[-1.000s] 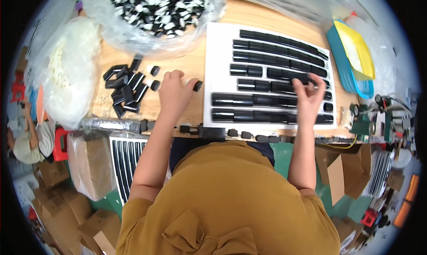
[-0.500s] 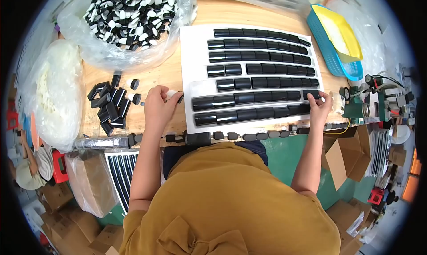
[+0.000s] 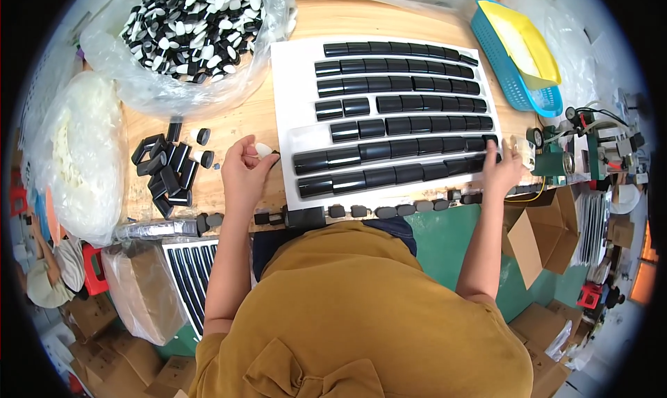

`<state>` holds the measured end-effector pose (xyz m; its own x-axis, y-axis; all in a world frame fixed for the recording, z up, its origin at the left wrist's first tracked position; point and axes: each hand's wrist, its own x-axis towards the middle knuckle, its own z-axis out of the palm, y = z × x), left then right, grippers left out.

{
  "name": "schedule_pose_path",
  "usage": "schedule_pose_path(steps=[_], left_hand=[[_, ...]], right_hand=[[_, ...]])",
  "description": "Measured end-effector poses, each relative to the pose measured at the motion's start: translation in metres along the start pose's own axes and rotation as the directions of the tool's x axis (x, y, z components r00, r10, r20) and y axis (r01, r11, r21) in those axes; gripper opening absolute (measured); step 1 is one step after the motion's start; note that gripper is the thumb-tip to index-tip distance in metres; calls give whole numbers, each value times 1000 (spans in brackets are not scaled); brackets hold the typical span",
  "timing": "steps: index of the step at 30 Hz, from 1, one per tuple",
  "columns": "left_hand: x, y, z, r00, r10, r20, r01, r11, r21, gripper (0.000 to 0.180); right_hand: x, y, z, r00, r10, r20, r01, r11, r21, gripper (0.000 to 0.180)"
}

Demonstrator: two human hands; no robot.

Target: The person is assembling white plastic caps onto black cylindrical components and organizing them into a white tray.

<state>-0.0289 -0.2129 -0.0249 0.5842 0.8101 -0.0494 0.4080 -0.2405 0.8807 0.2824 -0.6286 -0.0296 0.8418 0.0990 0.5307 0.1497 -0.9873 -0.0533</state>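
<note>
Green floor (image 3: 445, 252): showing below the table; open cardboard box (image 3: 549, 231) standing at right.
Wooden worktable (image 3: 333, 19): stretching across the view, bowed by the lens.
White board (image 3: 295, 85): lying flat right of the worktable's middle, lower edge close to the worktable's near edge.
Black rows (image 3: 399, 149): seven on the white board, running left to right; glossy short pieces set end to end; gap in the fourth from the far edge, after its second piece.
Left hand (image 3: 242, 177): just beside the white board's left edge; thumb and forefinger pinching a white-ended black piece (image 3: 263, 150), pale oval end showing.
Right hand (image 3: 503, 176): at the white board's right edge; fingers slightly parted, tips at the right end of the second row from the near edge; whether pinching or merely pressing, cannot tell.
Loose black pieces (image 3: 168, 172): heaped toward the worktable's left edge; two white-tipped pieces (image 3: 202, 136) lying between heap and left hand.
Clear bag (image 3: 274, 57): at the worktable's far left corner, full of black-and-white pieces.
Near edge: lined with small dark pieces (image 3: 404, 209).
Blue basket (image 3: 501, 63): at the far right corner, yellow tray (image 3: 552, 68) resting in it.
</note>
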Motion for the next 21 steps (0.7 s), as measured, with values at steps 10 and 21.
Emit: schedule_pose_path(steps=[10,21], left_hand=[[-15,2,-6,997,65,-36,-66,997,-28,26],[-16,-15,-8,961,268,-70,-264,962,69,30]], right_hand=[[13,-1,8,962,164,220,-150,986,-78,47],[45,18,14,855,238,460,-378,895,239,54]])
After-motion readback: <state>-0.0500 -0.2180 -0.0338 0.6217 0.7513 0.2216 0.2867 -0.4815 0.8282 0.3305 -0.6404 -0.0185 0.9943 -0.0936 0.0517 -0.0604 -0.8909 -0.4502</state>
